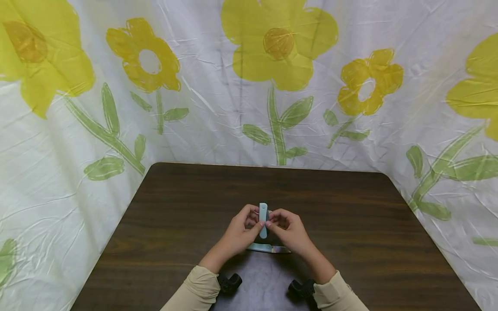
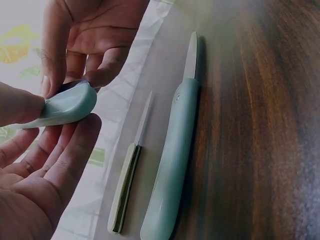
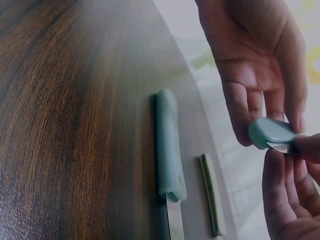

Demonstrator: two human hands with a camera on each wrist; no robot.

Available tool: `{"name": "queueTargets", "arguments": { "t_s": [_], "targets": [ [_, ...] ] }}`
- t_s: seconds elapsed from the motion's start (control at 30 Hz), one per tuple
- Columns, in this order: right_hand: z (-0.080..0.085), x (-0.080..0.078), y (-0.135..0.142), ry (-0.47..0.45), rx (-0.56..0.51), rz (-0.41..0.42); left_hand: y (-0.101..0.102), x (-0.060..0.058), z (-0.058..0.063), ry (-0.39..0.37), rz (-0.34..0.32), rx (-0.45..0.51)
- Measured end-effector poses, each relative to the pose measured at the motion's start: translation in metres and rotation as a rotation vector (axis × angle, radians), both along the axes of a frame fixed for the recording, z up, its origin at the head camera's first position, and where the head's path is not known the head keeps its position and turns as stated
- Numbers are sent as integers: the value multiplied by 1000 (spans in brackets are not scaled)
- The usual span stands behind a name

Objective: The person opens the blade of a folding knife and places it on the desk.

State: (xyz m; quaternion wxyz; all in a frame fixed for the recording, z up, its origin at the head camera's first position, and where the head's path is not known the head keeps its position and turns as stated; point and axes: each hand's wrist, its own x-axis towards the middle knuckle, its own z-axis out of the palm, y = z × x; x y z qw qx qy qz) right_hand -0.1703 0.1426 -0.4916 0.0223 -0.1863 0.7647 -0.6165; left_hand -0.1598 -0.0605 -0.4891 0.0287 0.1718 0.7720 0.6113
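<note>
Above the table, both hands hold a light-blue folding knife (image 1: 263, 216), which looks upright in the head view. My left hand (image 1: 238, 231) pinches its handle between thumb and fingers. From the other side my right hand (image 1: 292, 231) grips it, thumb at the edge where a strip of blade (image 3: 282, 148) shows. Below the hands lies a larger light-blue folding knife (image 2: 172, 155), its blade unfolded. Beyond it rests a slimmer pale-green folding knife (image 2: 123, 192), also unfolded; in the head view the hands mostly hide it.
The dark wood-grain table (image 1: 186, 194) has rounded far corners. A white cloth (image 1: 210, 129) painted with yellow flowers hangs behind it and along both sides. Black wrist mounts (image 1: 229, 283) sit at both sleeve cuffs, low over the near part of the table.
</note>
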Motion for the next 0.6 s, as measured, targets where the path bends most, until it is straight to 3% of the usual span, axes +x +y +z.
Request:
{"name": "queueTargets", "arguments": {
  "t_s": [0.6],
  "targets": [
    [-4, 0, 5, 15, -26, 38, 1, 1, 3, 4, -32, 6]
  ]
}}
